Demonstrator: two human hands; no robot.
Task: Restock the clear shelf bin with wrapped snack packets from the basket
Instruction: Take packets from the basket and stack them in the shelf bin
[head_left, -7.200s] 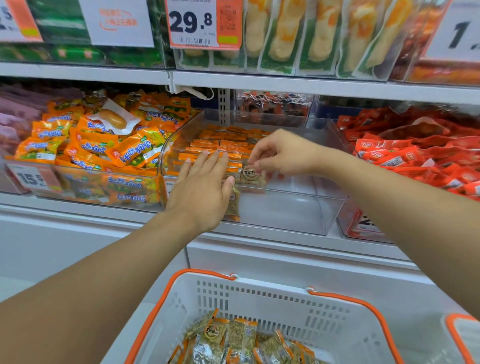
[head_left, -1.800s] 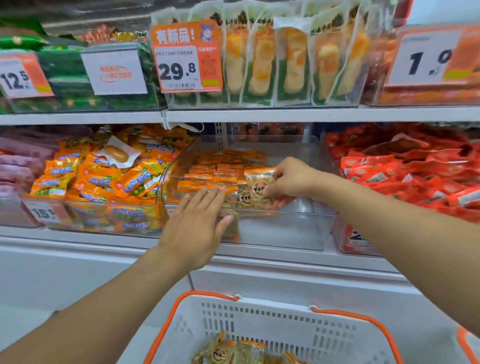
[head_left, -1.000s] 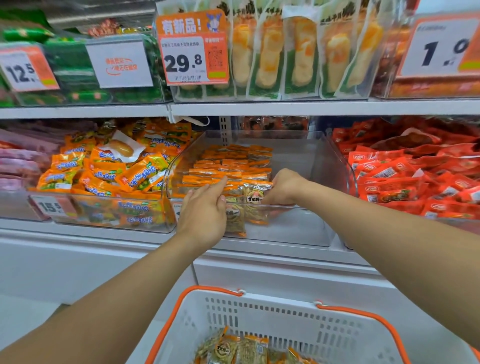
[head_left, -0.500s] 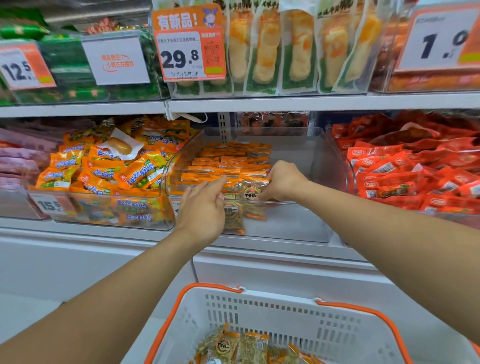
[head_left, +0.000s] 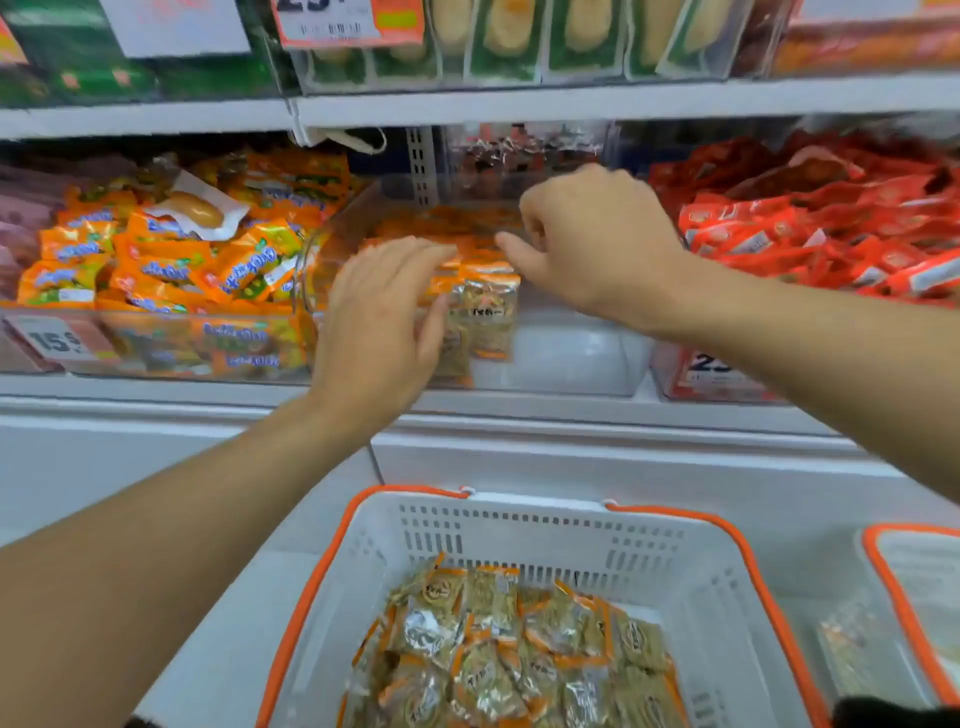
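The clear shelf bin (head_left: 571, 358) stands on the middle shelf, its left side filled with rows of orange-edged wrapped snack packets (head_left: 488, 312). My left hand (head_left: 379, 322) is flat with straight fingers against the front-left of the bin, beside the upright front packets. Above the bin's middle my right hand (head_left: 597, 244) hovers with its fingers loosely curled and thumb out, holding nothing that I can see. Below, the white basket (head_left: 540, 501) with orange rim holds several more of the same packets (head_left: 519, 649).
A bin of orange sausage packets (head_left: 156, 260) sits left of the clear bin, and red packets (head_left: 831, 234) fill the bin on its right. The upper shelf edge (head_left: 571, 98) runs close above. A second orange-rimmed basket (head_left: 909, 597) shows at the right.
My right hand has let go of the front packets and risen above the bin. My left hand has opened flatter beside them. The view has tilted down toward the basket.
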